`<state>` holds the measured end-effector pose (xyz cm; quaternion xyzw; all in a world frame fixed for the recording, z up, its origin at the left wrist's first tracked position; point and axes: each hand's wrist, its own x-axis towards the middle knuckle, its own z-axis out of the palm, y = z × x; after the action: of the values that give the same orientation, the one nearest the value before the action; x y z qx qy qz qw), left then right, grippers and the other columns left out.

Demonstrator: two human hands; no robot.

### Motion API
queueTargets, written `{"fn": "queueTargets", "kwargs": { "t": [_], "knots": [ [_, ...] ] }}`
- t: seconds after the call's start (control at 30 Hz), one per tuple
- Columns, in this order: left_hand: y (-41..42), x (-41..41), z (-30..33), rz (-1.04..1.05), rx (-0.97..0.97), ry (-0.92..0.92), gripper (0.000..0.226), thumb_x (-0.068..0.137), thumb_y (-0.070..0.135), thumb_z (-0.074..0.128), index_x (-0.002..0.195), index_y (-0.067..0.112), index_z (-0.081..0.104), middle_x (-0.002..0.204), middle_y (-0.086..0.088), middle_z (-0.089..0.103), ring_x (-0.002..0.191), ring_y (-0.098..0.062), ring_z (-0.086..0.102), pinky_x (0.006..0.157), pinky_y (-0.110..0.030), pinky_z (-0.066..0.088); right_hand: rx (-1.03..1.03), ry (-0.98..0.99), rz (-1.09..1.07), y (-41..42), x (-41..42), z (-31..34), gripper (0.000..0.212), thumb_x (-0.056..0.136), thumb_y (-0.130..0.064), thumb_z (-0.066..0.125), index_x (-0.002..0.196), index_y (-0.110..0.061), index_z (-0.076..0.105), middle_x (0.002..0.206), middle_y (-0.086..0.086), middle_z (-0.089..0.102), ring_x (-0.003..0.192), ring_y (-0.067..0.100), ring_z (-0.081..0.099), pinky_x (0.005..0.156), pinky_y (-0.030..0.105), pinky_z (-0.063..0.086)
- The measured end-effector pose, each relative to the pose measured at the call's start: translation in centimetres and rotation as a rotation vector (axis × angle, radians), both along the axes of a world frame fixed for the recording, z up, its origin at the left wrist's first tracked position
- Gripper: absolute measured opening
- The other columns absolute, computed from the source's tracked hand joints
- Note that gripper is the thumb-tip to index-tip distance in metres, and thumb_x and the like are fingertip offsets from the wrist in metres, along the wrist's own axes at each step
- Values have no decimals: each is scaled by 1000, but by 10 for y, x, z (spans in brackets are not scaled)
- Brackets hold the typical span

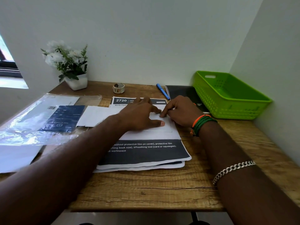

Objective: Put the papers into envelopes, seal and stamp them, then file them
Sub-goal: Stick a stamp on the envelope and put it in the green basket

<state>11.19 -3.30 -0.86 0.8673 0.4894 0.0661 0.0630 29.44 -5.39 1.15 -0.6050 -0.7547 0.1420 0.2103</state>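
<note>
We are pressing our flat left hand (142, 116) on the envelope (152, 127) to steady it while our right hand (180, 111) is pinching its flap, grip closed on paper.

A wooden desk (146, 189) is set against the wall. On it are laid a stack of papers (146, 153), a plastic packet (40, 120), a flowerpot (77, 82), a tape roll (118, 88), a pen (162, 91), a notebook (183, 92) and a green basket (230, 96).

Bare forearms; right wrist: orange-green thread bands (203, 123); silver chain bracelet (233, 169) higher up.
</note>
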Motion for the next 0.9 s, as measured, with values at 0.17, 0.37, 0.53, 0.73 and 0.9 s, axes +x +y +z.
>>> {"fn": "queueTargets", "kwargs": {
  "t": [0.17,0.37,0.53,0.73,0.9],
  "knots": [
    [0,0,0,1,-4,1,69,87,72,57,146,37,51,141,-1,43,130,-23,38,107,-41,39,23,-55,-127,8,4,-4,32,89,-8,57,82,-28,82,100,0,73,68,7,53,66,25,43],
    [-1,-1,0,-8,0,-7,67,86,73,57,143,38,55,136,-2,45,126,-24,40,106,-44,41,62,-77,-12,5,-4,-7,24,88,-17,63,83,-32,81,109,-2,70,100,16,62,92,34,52],
    [-2,-1,0,-8,-1,-18,66,86,73,57,143,38,55,135,-2,45,125,-24,41,106,-45,41,46,-74,-63,7,-7,-6,22,88,-21,65,78,-34,80,110,-2,71,98,18,64,90,38,55],
    [0,0,0,3,1,8,69,87,73,57,146,37,52,139,-2,44,129,-25,39,108,-44,39,17,-32,-113,6,1,-5,33,86,-9,58,76,-29,81,103,-1,72,83,14,60,76,31,54],
    [0,0,0,-1,4,0,69,86,74,57,144,38,53,137,-2,44,128,-26,40,107,-46,40,71,76,-92,4,1,-5,27,89,-9,60,83,-26,82,91,-6,74,71,4,55,75,25,47]
  ]
}}
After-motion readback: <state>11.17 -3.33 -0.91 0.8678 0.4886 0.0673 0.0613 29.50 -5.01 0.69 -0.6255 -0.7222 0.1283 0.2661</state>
